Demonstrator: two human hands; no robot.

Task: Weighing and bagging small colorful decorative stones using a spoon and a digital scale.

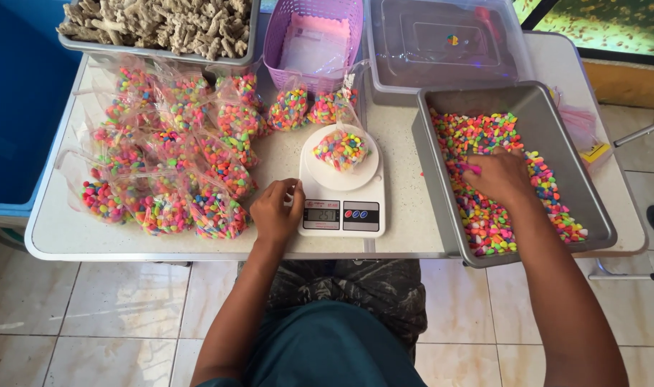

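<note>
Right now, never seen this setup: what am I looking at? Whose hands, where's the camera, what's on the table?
One view, from a camera worn on a person's head, looking down at their own bare hands; no machine. The left hand rests beside a small kitchen scale carrying an open bag of coloured pebbles. The right hand digs into a grey tray of the same pebbles. Filled bags lie on the white table. Behind: a purple basket and a clear lidded box.

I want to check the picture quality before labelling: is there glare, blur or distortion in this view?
Head view: even daylight, soft shadows; glare on the clear plastic box lid and the bags of pebbles; mild wide-angle bending at the table edge; scale, left hand and right hand are sharp.
</note>
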